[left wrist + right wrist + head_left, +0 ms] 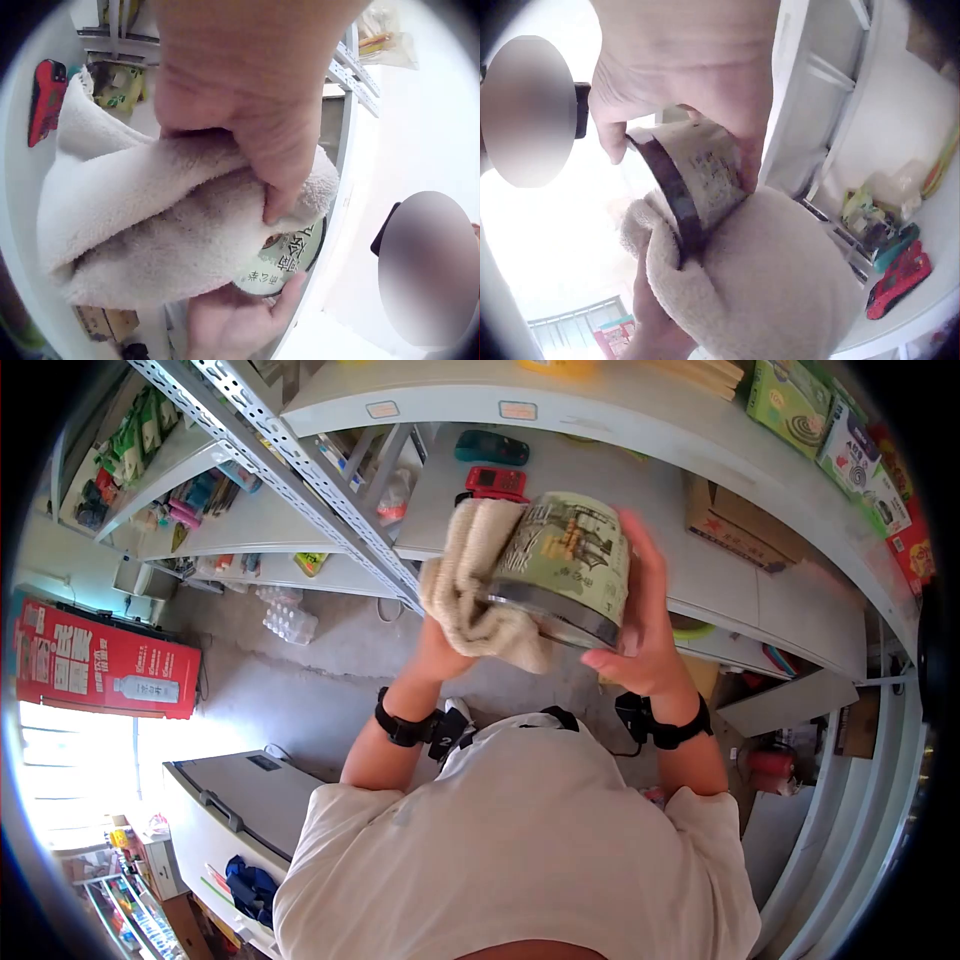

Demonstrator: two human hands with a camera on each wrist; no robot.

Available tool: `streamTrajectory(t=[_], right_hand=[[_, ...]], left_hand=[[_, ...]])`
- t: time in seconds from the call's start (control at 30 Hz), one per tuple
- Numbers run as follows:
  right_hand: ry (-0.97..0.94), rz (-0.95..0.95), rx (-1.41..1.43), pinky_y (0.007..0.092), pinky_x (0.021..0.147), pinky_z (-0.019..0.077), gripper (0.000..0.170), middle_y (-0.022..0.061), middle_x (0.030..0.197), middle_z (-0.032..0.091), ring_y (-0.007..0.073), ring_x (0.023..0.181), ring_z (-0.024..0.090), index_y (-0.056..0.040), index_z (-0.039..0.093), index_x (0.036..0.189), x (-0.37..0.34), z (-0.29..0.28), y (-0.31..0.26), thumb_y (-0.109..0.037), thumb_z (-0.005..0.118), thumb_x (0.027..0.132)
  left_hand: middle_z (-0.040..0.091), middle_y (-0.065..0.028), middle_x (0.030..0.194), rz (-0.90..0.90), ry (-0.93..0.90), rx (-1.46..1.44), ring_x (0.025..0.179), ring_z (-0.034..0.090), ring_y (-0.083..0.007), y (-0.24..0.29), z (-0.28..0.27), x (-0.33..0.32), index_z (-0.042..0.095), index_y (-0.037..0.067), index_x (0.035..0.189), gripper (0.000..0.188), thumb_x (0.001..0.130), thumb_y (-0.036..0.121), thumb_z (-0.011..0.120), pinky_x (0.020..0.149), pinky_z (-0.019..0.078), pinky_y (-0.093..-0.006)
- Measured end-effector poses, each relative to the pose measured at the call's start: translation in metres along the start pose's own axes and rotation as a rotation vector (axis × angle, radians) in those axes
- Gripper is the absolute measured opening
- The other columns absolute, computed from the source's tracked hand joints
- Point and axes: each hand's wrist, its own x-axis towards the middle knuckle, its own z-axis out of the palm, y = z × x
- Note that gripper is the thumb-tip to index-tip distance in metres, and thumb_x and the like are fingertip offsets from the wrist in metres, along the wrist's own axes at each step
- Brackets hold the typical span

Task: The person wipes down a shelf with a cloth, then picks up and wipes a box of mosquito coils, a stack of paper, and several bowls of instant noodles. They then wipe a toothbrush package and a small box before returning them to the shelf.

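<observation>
A round canister (575, 555) with a pale green printed label and a dark band is held tilted in front of the shelf. My right hand (648, 625) grips it from the right, thumb near the dark band. Bunched in my left hand (442, 648) is a beige towel (468, 575), pressed against the canister's left side. The left wrist view shows the thumb on the towel (150, 232), beside the canister's printed round end (270, 274). Much of the left hand's fingers is hidden by the cloth. In the right wrist view, the towel (780, 277) wraps the canister's lower side.
A red device (497, 482) and a teal case (491, 447) lie on the shelf behind the canister. A cardboard box (740, 525) stands right of them. An upper shelf (440, 405) overhangs, and a perforated metal post (310, 480) rises at the left.
</observation>
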Motion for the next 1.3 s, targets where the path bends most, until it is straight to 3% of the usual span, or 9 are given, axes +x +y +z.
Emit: streamTrajectory(t=[0.1, 0.2, 0.3, 0.5, 0.57, 0.6, 0.83, 1.03, 1.3], right_hand=[[0.012, -0.151, -0.172, 0.0485, 0.101, 0.0381, 0.108, 0.0127, 0.138, 0.023, 0.0318, 0.131, 0.029, -0.0137, 0.025, 0.141, -0.016, -0.007, 0.009, -0.029, 0.089, 0.056], [0.087, -0.438, -0.448, 0.0511, 0.102, 0.0358, 0.108, 0.0145, 0.136, 0.024, 0.0370, 0.131, 0.029, -0.0154, 0.031, 0.139, -0.031, -0.012, 0.028, -0.032, 0.091, 0.051], [0.056, -0.591, -0.589, 0.0506, 0.103, 0.0334, 0.103, 0.0172, 0.135, 0.025, 0.0419, 0.130, 0.030, -0.0158, 0.032, 0.137, -0.033, -0.021, 0.033, -0.038, 0.089, 0.054], [0.149, -0.216, -0.043, 0.0429, 0.105, 0.0300, 0.091, 0.0145, 0.132, 0.036, 0.0304, 0.131, 0.033, -0.0056, 0.036, 0.134, -0.051, -0.048, 0.029, -0.048, 0.080, 0.066], [0.152, -0.020, 0.073, 0.0394, 0.106, 0.0284, 0.094, 0.0139, 0.132, 0.036, 0.0270, 0.130, 0.034, -0.0042, 0.032, 0.137, -0.048, -0.052, 0.018, -0.049, 0.078, 0.068], [0.126, 0.083, 0.096, 0.0378, 0.106, 0.0275, 0.096, 0.0137, 0.133, 0.037, 0.0256, 0.130, 0.034, -0.0038, 0.030, 0.139, -0.044, -0.051, 0.011, -0.050, 0.076, 0.069], [0.015, 0.109, 0.244, 0.0391, 0.107, 0.0283, 0.110, 0.0154, 0.138, 0.031, 0.0271, 0.129, 0.035, -0.0047, 0.013, 0.145, -0.015, -0.011, 0.006, -0.037, 0.082, 0.065], [0.366, -0.446, -0.458, 0.0447, 0.101, 0.0348, 0.102, 0.0223, 0.134, 0.029, 0.0354, 0.123, 0.037, -0.0098, 0.019, 0.134, 0.034, 0.051, 0.040, -0.034, 0.086, 0.061], [0.094, -0.385, -0.441, 0.0442, 0.097, 0.0360, 0.081, 0.0183, 0.127, 0.030, 0.0300, 0.116, 0.038, -0.0109, 0.028, 0.119, 0.077, 0.113, 0.052, -0.023, 0.085, 0.062]], left_hand=[[0.054, -0.0071, 0.113, -0.166, -0.070, 0.079, 0.104, 0.055, -0.0201, -0.005, 0.005, -0.011, 0.048, 0.003, 0.121, 0.050, 0.077, 0.011, 0.070, 0.088, 0.0472, -0.0356], [0.055, -0.0065, 0.116, -0.697, 0.170, -1.047, 0.109, 0.054, -0.0199, 0.007, 0.058, -0.016, 0.047, 0.005, 0.125, 0.041, 0.086, 0.015, 0.058, 0.091, 0.0460, -0.0355], [0.050, -0.0100, 0.131, -0.746, -0.064, -1.192, 0.117, 0.051, -0.0215, 0.032, 0.080, -0.015, 0.038, 0.002, 0.135, 0.054, 0.089, 0.023, 0.057, 0.097, 0.0433, -0.0376], [0.051, -0.0071, 0.125, -0.513, -0.079, -0.741, 0.113, 0.051, -0.0186, -0.001, 0.064, -0.022, 0.040, 0.002, 0.132, 0.058, 0.081, 0.011, 0.066, 0.096, 0.0427, -0.0347], [0.047, -0.0080, 0.126, 0.133, -0.157, -0.095, 0.115, 0.047, -0.0191, 0.006, 0.048, -0.003, 0.040, 0.002, 0.131, 0.066, 0.073, 0.006, 0.072, 0.099, 0.0386, -0.0350], [0.046, -0.0085, 0.127, 0.178, -0.191, -0.016, 0.116, 0.046, -0.0196, 0.014, 0.042, 0.004, 0.039, 0.001, 0.132, 0.068, 0.072, 0.007, 0.072, 0.100, 0.0373, -0.0354], [0.049, -0.0060, 0.122, -0.511, 0.107, -0.695, 0.113, 0.047, -0.0173, 0.017, 0.025, 0.012, 0.041, 0.003, 0.131, 0.058, 0.080, 0.010, 0.069, 0.097, 0.0388, -0.0329], [0.056, -0.0057, 0.109, -0.891, 0.122, -1.072, 0.102, 0.055, -0.0163, 0.035, -0.033, 0.036, 0.040, 0.006, 0.130, 0.046, 0.092, 0.024, 0.058, 0.087, 0.0476, -0.0329], [0.055, -0.0085, 0.114, -0.495, 0.176, -1.032, 0.104, 0.056, -0.0190, -0.003, -0.108, 0.043, 0.042, 0.001, 0.125, 0.048, 0.084, 0.013, 0.065, 0.088, 0.0481, -0.0347]])
